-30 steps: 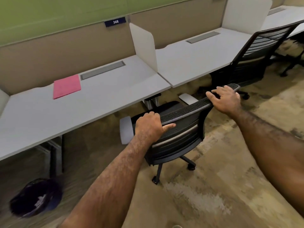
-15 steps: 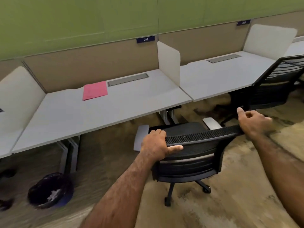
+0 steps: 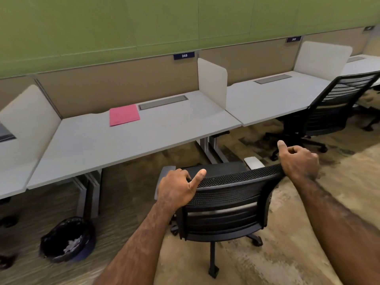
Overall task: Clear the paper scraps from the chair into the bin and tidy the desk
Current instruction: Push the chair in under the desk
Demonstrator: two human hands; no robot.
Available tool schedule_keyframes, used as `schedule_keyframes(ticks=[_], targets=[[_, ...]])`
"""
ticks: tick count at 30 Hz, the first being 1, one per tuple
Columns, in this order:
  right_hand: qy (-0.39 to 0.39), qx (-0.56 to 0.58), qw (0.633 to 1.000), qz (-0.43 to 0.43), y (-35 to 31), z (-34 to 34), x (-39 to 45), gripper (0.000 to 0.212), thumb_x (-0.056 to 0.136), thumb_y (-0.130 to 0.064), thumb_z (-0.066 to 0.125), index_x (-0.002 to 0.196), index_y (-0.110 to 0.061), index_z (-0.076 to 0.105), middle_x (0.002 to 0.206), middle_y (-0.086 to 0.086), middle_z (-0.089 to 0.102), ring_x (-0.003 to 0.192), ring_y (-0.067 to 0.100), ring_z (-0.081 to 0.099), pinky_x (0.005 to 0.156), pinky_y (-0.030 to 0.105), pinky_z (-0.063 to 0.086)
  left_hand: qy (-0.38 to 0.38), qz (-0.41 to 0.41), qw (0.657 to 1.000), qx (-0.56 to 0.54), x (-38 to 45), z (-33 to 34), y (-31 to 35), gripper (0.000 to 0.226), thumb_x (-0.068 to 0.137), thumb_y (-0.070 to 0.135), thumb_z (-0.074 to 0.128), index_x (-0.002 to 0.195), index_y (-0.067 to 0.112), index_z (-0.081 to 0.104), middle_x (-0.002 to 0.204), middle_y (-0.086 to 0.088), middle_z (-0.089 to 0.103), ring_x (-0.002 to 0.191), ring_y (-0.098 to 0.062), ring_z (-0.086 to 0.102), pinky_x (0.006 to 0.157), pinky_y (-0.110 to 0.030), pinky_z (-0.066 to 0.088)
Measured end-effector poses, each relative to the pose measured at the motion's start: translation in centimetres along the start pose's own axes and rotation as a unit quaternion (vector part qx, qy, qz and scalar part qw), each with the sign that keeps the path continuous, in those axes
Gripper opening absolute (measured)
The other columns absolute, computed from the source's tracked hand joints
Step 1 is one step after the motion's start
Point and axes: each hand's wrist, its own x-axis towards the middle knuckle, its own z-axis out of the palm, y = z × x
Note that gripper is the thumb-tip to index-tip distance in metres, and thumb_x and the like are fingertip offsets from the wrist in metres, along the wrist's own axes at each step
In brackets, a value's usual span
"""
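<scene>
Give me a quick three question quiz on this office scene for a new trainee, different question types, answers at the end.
1. True or false: both hands grip the top edge of the chair backrest.
2. Multiple choice: the pink folder lies (A) on the chair seat, (B) on the desk beside the grey cable tray, (C) in the bin.
3. Fill in: the bin stands on the floor under the desk and holds crumpled ____.

Key
1. True: the left hand holds the left end, the right hand the right end.
2. B.
3. Paper.
</scene>
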Motion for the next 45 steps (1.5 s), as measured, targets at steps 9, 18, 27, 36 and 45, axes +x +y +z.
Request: schedule_keyframes(ticks=[9, 18, 27, 36, 45], targets=[[-0.037, -0.03, 0.997, -0.062, -3.2, 2.4, -4.2, 0.068, 0.074, -0.08, 0.032, 0.087, -0.025, 0.071, 0.089, 0.013, 0.067, 0.101, 0.034, 0.057, 0.087, 0.041, 0.047, 0.061, -0.065, 0.996, 0.02, -3.1, -1.8, -5.4, 0.081, 0.08, 0.085, 0.007, 0.075, 0.027, 0.063, 0.077, 0.009, 0.065, 0.071, -0.006, 0.057, 0.062, -0.029, 0.047], [-0.142, -0.154, 0.953, -0.217, -7.4, 7.0, -4.1, 0.092, 0.079, -0.084, 0.004, 0.147, -0.029, 0.031, 0.156, 0.001, 0.033, 0.144, 0.021, 0.026, 0.119, 0.046, 0.01, 0.059, -0.097, 0.992, 0.053, -0.7, -3.3, -10.4, 0.091, 0.08, 0.084, 0.006, 0.144, 0.026, 0.036, 0.156, -0.003, 0.03, 0.142, -0.023, 0.027, 0.114, -0.048, 0.026], [-0.242, -0.193, 0.913, -0.264, -12.7, 12.7, -2.4, 0.098, 0.072, -0.086, -0.011, 0.151, -0.034, 0.015, 0.163, -0.004, 0.006, 0.149, 0.017, 0.003, 0.12, 0.045, -0.003, 0.06, -0.123, 0.988, 0.071, 4.1, -4.5, -15.2, 0.094, 0.078, 0.086, 0.007, 0.148, 0.027, 0.027, 0.16, -0.002, 0.019, 0.146, -0.024, 0.019, 0.118, -0.045, 0.019], [-0.28, -0.168, 0.89, -0.318, -19.1, 21.2, 0.0, 0.1, 0.07, -0.087, -0.015, 0.152, -0.035, 0.005, 0.163, -0.004, -0.001, 0.15, 0.018, 0.0, 0.12, 0.047, -0.002, 0.029, -0.185, 0.975, 0.123, 10.4, -4.8, -21.7, 0.098, 0.074, 0.087, -0.001, 0.151, 0.029, 0.018, 0.162, -0.001, 0.005, 0.148, -0.024, 0.007, 0.118, -0.047, 0.012], [-0.289, -0.115, 0.869, -0.384, -25.1, 28.6, 2.1, 0.096, 0.074, -0.086, -0.009, 0.152, -0.034, 0.008, 0.163, -0.005, 0.0, 0.15, 0.016, -0.001, 0.12, 0.042, -0.003, 0.014, -0.255, 0.953, 0.165, 17.7, -4.7, -28.3, 0.088, 0.079, 0.082, -0.001, 0.152, 0.032, 0.008, 0.162, 0.0, -0.007, 0.148, -0.026, -0.004, 0.117, -0.049, 0.007]])
